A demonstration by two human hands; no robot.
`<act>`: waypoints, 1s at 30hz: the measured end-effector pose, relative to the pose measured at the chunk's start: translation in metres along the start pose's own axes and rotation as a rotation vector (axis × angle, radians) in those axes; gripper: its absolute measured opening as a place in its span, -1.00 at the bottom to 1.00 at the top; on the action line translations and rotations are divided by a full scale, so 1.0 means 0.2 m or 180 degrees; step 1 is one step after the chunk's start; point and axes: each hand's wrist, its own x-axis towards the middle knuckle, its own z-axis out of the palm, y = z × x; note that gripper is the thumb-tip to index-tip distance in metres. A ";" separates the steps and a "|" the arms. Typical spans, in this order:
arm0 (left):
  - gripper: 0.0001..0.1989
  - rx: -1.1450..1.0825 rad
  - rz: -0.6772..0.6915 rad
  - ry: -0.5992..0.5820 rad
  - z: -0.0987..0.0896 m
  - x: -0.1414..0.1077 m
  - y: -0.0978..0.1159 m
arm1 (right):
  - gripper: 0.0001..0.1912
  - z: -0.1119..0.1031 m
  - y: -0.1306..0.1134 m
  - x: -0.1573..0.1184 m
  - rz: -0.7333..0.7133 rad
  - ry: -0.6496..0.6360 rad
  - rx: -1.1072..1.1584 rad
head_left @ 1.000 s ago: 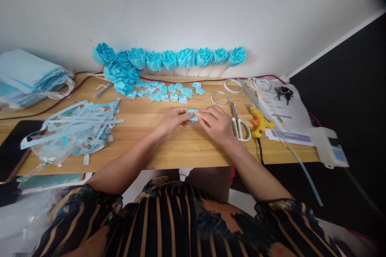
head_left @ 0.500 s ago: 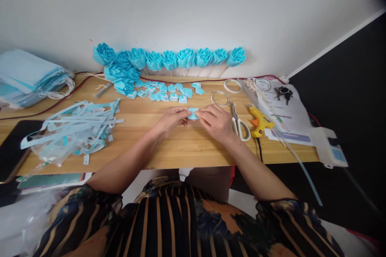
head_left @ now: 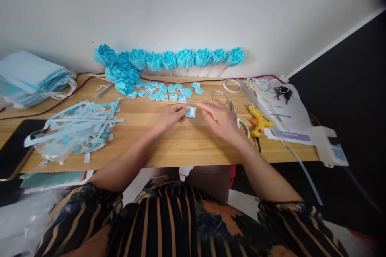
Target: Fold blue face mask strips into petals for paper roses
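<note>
Between thumb and fingertips, my left hand (head_left: 172,119) pinches a small blue fabric piece (head_left: 191,112) with a white patch on it, over the middle of the table. Just to its right is my right hand (head_left: 221,118), fingers stretched toward the piece but apart from it, holding nothing. Behind both hands lie several folded blue petals (head_left: 173,96). Along the wall stands a row of blue fabric flowers (head_left: 185,58) on thin sticks. White-handled scissors (head_left: 243,127) are partly hidden by my right hand.
To the right are a yellow glue gun (head_left: 258,122), tape rolls (head_left: 232,85), keys (head_left: 283,92) on papers, and a power strip (head_left: 331,146). On the left lie blue offcuts (head_left: 75,128), a stack of face masks (head_left: 33,74) and a phone (head_left: 19,146).
My right hand has let go of the blue piece and drawn slightly right, its fingers straightening. The left hand keeps the piece, whose white patch now shows more.
</note>
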 end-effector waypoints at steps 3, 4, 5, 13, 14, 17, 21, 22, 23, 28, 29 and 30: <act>-0.72 0.0273 0.0174 -0.0143 0.00 -0.01 0.00 | -0.59 -0.02 0.02 0.03 0.0157 -0.0096 0.0430; -0.71 0.0343 0.0192 -0.0185 0.00 -0.01 0.00 | -0.59 -0.02 0.02 0.04 0.0204 -0.0215 0.0562; -0.71 0.0406 0.0197 -0.0231 0.00 -0.01 0.00 | -0.59 -0.01 0.03 0.04 0.0264 -0.0315 0.0701; -0.66 0.0252 0.0241 -0.0412 0.02 -0.04 0.04 | -0.62 0.12 0.01 0.03 0.1003 0.0191 0.1848; -0.67 0.0237 0.0234 -0.0442 0.02 -0.04 0.04 | -0.61 0.13 0.01 0.02 0.1067 0.0268 0.1975; -0.69 0.0099 0.0228 -0.0395 0.03 -0.03 0.02 | -0.60 0.17 0.01 0.00 0.1227 0.0380 0.2230; -0.70 -0.0056 0.0246 -0.0122 0.03 -0.02 0.00 | -0.57 0.20 0.02 -0.02 0.1396 0.0369 0.2564; -0.70 -0.0027 0.0261 -0.0106 0.02 -0.02 0.00 | -0.57 0.20 0.02 -0.03 0.1425 0.0348 0.2627; -0.70 0.0030 0.0276 -0.0118 0.02 -0.02 0.01 | -0.58 0.20 0.02 -0.03 0.1452 0.0326 0.2667; -0.68 0.0427 0.0286 -0.0235 0.02 -0.03 0.04 | -0.57 0.20 0.03 -0.05 0.1569 0.0370 0.2710; -0.67 0.0493 0.0288 -0.0264 0.03 -0.03 0.04 | -0.56 0.20 0.04 -0.05 0.1587 0.0391 0.2718; -0.66 0.0551 0.0290 -0.0296 0.03 -0.03 0.03 | -0.56 0.21 0.04 -0.05 0.1605 0.0407 0.2731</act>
